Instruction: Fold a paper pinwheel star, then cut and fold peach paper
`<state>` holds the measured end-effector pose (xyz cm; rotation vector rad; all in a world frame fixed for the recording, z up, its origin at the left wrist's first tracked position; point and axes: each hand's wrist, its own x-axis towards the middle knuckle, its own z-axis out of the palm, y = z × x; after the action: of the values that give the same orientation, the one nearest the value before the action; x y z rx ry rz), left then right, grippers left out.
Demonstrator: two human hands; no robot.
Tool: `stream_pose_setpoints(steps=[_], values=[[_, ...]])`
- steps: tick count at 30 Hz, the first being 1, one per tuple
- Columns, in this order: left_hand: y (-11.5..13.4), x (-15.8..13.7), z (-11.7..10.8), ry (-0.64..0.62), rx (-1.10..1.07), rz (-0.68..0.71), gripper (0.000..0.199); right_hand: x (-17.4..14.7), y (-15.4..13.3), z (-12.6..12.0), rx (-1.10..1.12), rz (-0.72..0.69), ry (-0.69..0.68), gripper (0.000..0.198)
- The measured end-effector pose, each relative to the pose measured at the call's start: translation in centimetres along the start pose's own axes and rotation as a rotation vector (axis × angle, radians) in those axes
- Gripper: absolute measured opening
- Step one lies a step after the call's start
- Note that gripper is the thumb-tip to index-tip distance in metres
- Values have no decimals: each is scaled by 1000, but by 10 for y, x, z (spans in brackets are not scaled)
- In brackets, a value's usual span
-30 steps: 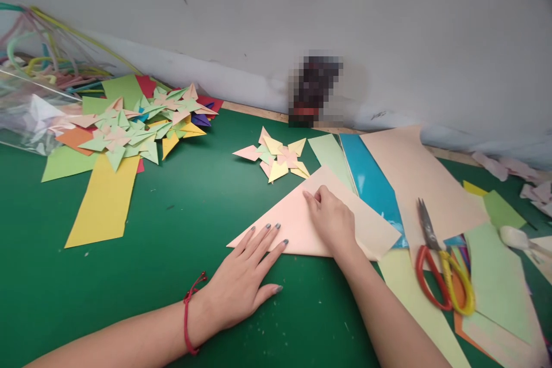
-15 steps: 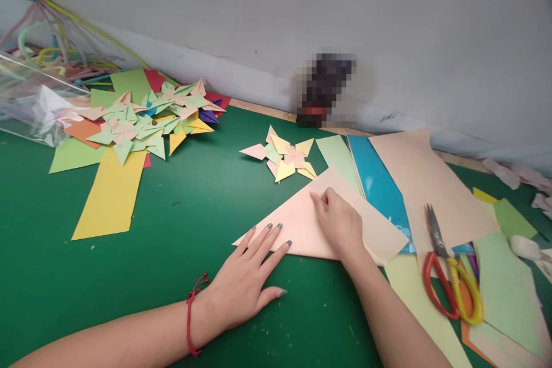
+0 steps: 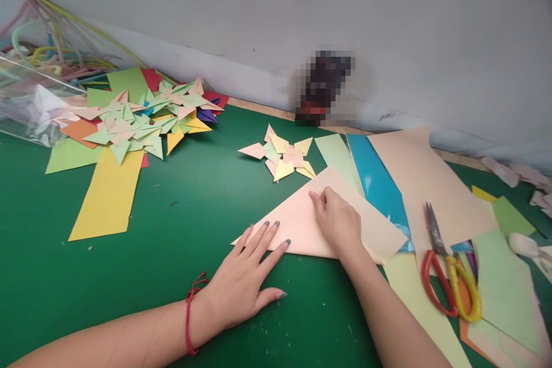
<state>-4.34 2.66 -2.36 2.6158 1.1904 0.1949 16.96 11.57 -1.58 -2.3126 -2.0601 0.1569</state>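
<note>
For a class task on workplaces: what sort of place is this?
Likely a papercraft workspace: folded pale-pink paper on a green table, scissors lying at right, and pointed paper shapes piled at left.

The left forearm [image 3: 121, 328], coming in from 8 o'clock, and the right forearm [image 3: 383, 310], from between 4 and 5 o'clock, are both bare. Around the left wrist, at 7 o'clock, runs a thin red cord bracelet [image 3: 188, 322], its knotted loose ends lying toward 1 o'clock. All five left-hand fingers [image 3: 273, 256], thumb included, wear glossy grey-blue nail polish [image 3: 288, 241]; the right-hand fingers' [image 3: 318, 201] nails are too small to tell.
</note>
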Motion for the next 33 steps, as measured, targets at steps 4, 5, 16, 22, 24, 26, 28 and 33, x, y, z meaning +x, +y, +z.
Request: stream_pose_setpoints(steps=[4,5,16,22,24,26,28,33], values=[[0,0,0,15,6,-2,70,0,0,1,-3,-1,5,33],[0,0,0,15,8,-2,70,0,-1,1,-3,0,6,33],[1,0,1,-2,26,-4,70,0,-2,0,-23,14,-9,34],[1,0,1,-1,27,-10,69,-1,-2,1,-11,11,-8,34],[1,0,1,-2,24,-10,69,-1,-1,0,-7,13,-10,34],[1,0,1,3,21,-11,69,0,-1,0,-5,12,-11,34],[1,0,1,6,19,-13,69,0,-1,0,-4,10,-11,33],[1,1,1,2,20,-10,69,0,-1,-1,0,11,-19,32]])
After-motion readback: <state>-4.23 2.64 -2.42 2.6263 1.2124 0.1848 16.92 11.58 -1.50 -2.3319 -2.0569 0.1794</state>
